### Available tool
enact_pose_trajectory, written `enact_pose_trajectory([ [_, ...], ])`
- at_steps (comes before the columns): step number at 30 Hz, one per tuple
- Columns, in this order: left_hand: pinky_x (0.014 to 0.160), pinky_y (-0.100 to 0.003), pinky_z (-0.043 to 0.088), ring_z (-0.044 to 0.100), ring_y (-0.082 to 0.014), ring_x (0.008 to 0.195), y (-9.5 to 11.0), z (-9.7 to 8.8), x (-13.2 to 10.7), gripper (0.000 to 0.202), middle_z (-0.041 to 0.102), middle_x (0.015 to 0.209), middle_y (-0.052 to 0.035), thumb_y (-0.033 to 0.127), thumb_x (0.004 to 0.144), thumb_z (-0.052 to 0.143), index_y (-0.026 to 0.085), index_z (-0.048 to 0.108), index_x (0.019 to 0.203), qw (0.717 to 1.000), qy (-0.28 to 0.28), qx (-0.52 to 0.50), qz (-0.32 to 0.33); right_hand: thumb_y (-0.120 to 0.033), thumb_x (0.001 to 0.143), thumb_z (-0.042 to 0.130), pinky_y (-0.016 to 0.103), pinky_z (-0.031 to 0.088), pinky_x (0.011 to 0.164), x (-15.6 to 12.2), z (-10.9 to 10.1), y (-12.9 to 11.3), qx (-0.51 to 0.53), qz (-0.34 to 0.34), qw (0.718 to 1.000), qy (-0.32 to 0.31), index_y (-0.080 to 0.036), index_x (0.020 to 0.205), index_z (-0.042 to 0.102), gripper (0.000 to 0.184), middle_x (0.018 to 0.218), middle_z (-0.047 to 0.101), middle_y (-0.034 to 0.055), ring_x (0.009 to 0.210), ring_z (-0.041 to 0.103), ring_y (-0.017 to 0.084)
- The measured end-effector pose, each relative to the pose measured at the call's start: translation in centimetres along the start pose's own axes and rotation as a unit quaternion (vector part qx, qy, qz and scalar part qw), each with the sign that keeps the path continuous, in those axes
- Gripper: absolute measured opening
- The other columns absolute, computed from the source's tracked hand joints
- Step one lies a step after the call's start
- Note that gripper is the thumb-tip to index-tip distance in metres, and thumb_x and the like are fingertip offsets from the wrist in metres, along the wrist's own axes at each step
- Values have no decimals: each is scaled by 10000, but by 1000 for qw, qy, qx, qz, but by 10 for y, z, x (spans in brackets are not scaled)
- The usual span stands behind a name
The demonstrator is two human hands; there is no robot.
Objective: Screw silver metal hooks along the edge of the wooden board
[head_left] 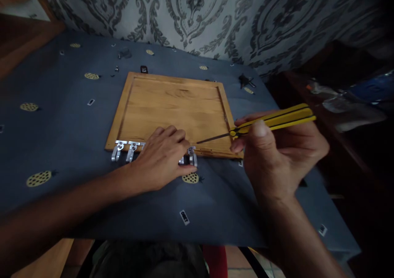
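A wooden framed board [172,105] lies on the table, with silver metal hooks [131,151] along its near edge. My left hand [166,157] is closed over that edge, its thumb and index finger about a metal hook [193,157] right of the others; the palm hides part of the row. In my right hand [277,155] is a yellow folding hex key set [273,120], with one thin dark key swung out. The key's tip points left, just above the board's edge near the held hook; whether it touches I cannot tell. Small holes show in the edge farther right.
A blue cloth with pineapple prints covers the table [61,146]. Small screws [116,69] and a clear bag [125,53] lie at the back left. Dark small parts [246,81] sit at the back right. Behind hangs a patterned curtain [191,15]; a dark shelf stands right.
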State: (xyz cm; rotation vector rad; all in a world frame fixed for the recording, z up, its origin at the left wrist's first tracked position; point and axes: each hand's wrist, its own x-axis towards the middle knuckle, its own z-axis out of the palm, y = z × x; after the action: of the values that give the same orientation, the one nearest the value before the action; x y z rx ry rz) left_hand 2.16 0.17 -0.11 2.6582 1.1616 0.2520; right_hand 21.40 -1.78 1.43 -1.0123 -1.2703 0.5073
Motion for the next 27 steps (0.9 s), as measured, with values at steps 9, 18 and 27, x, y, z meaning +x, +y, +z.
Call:
enact_pose_trajectory([
  [9, 924, -428, 441, 586, -301, 1088, 0, 0, 0, 349, 682, 1047, -87, 469, 874, 792, 151, 754, 1013, 1000, -1, 0, 0, -385, 813, 852, 222, 556, 420, -1, 5, -2, -16, 33, 996, -76, -240, 781, 751, 180, 613, 677, -42, 429, 604, 100],
  [18, 896, -402, 436, 577, -284, 1043, -1, 3, 0, 354, 671, 1001, -78, 480, 873, 789, 153, 745, 1004, 1000, 18, 8, 9, -397, 790, 871, 202, 553, 420, -2, 7, -2, 11, 49, 994, -98, -241, 758, 736, 208, 690, 685, -35, 448, 612, 85],
  [27, 920, -422, 442, 579, -295, 1064, -1, 2, 0, 348, 677, 1016, -88, 464, 864, 803, 150, 764, 1010, 1000, 8, 0, -2, -411, 866, 801, 256, 592, 471, -1, -3, -1, 9, 47, 988, -145, -268, 895, 798, 146, 798, 771, 5, 503, 649, 118],
])
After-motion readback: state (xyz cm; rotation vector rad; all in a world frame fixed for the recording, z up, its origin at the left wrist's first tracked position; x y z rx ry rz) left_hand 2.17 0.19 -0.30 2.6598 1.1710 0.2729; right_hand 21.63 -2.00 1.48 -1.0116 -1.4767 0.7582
